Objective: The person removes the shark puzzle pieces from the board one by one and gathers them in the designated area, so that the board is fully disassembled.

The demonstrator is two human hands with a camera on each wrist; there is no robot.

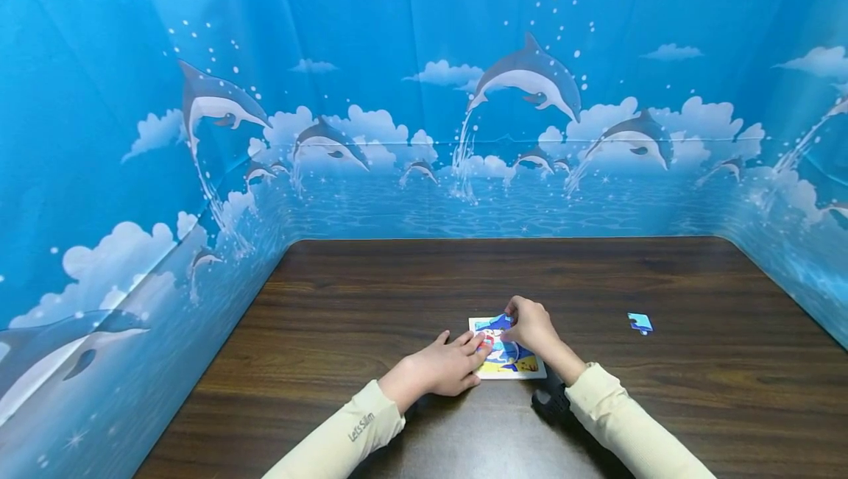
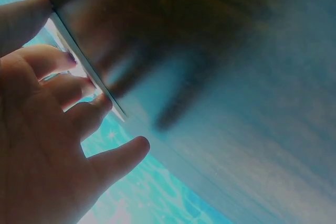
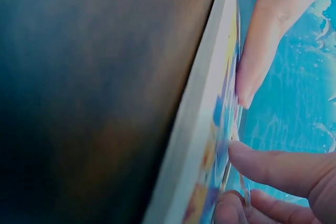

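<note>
A small jigsaw puzzle board with a pale frame and a colourful cartoon picture lies on the table. My left hand rests on its left side, fingers spread and reaching onto the picture. In the left wrist view, the fingertips are at the board's edge. Over the upper right of the board is my right hand. Its thumb and fingers pinch a thin puzzle piece, seen edge-on close over the picture in the right wrist view; the head view mostly hides it behind the fingers.
One loose blue puzzle piece lies on the dark wooden table, right of the board. A black object shows below the right wrist. A blue dolphin-print curtain encloses the table's back and sides.
</note>
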